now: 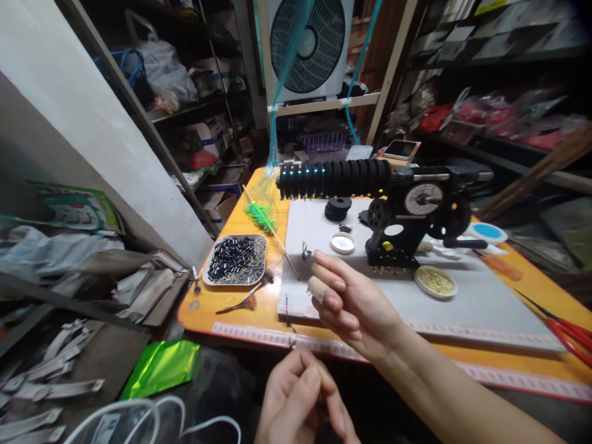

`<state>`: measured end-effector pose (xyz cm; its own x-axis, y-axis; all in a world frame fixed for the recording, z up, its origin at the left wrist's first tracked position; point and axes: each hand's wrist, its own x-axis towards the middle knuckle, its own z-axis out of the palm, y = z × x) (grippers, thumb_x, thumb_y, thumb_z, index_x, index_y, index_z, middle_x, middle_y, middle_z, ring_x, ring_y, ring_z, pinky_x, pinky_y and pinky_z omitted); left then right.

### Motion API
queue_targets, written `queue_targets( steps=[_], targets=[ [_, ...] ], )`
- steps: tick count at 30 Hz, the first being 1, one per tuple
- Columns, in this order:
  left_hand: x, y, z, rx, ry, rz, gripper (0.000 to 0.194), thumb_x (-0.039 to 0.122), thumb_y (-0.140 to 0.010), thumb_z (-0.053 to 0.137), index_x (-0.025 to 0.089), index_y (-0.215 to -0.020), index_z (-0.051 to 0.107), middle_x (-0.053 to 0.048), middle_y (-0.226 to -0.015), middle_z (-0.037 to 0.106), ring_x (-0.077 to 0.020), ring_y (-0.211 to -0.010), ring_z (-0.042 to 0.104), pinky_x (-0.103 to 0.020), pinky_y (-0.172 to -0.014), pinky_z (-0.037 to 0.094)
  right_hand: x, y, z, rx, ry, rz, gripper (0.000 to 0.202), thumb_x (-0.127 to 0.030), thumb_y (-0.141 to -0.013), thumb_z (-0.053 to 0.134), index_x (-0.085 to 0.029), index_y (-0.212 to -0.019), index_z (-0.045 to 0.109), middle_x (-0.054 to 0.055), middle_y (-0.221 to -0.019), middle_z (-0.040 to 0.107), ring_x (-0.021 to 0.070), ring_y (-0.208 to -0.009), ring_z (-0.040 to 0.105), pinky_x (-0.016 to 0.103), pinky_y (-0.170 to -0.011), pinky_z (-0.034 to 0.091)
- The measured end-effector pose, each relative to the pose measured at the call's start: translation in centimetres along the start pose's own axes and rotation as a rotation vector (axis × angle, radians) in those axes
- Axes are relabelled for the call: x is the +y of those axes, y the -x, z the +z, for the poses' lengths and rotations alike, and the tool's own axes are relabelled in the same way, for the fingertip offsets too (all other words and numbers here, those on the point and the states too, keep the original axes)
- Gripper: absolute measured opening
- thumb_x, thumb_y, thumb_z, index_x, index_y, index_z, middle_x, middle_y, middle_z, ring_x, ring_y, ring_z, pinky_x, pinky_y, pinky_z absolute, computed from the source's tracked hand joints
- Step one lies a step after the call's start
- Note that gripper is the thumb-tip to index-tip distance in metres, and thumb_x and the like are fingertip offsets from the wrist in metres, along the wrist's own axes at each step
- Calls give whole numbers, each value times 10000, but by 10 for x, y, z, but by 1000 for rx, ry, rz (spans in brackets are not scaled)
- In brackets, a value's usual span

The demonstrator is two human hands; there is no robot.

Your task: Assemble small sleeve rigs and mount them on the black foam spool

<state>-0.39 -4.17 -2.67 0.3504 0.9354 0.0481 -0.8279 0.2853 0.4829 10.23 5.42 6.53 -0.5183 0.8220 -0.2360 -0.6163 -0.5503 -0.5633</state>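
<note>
Near the table's left edge, a tray full of tiny dark tubes could spill if an arm bumps it. A thin dark strand is at the front edge, just above the left hand. That hand is pinched closed, maybe on the strand's end; if it slips, the strand could fall off. The right hand is half curled; I can't tell if it holds anything. Its arm could knock the gold bits' dish, or touch the scissors at the right edge.
</note>
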Motion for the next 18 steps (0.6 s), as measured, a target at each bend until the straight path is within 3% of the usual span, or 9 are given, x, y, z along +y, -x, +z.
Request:
queue_targets(
  steps=[4,7,10,12,14,16,18],
  targets=[
    [-13,-1,-6,-52,89,51,281,245,-991,446,135,-873,676,-5,-501,654,-110,-431,668,-151,-431,507,-1,0,0,-12,40,-2,483,-386,-833,608,-204,-513,295,-74,-395,505,15,-207,290,94,-193,180],
    [-10,0,-7,-25,56,-20,280,270,-986,469,136,-866,684,-8,-484,652,-99,-421,653,-142,-438,496,-1,1,-2,-29,102,-20,496,-436,-837,613,-202,-525,307,-77,-407,507,10,-215,271,100,-208,161],
    [-1,4,-5,48,2,-97,255,309,-959,535,139,-838,681,-9,-500,671,-95,-431,655,-143,-452,487,-1,8,-9,-62,219,-45,418,-468,-863,621,-169,-595,505,-57,-405,536,3,-236,265,102,-250,152],
    [5,7,-5,104,-46,-128,234,339,-929,587,138,-857,680,-2,-503,675,-85,-419,641,-140,-452,476,0,17,-15,-94,436,-37,339,-441,-888,625,-131,-754,654,-52,-422,538,7,-299,324,96,-313,211],
    [8,10,-6,165,-103,-174,228,362,-898,632,138,-916,672,7,-503,677,-82,-420,639,-135,-455,460,2,28,-23,-154,767,-18,273,-390,-900,633,-129,-891,712,-19,-557,610,40,-468,486,115,-455,367],
    [10,13,-7,210,-137,-210,250,384,-881,650,148,-960,653,17,-497,676,-79,-420,639,-128,-456,444,5,38,-30,-207,1094,-49,212,-349,-901,636,-160,-929,727,26,-786,670,105,-722,590,190,-658,467],
    [10,16,-9,221,-147,-210,257,405,-879,647,162,-960,632,19,-501,684,-68,-409,623,-120,-448,425,10,44,-36,-223,1240,-111,162,-315,-898,636,-184,-923,727,41,-916,659,144,-845,594,232,-736,479]
  ],
)
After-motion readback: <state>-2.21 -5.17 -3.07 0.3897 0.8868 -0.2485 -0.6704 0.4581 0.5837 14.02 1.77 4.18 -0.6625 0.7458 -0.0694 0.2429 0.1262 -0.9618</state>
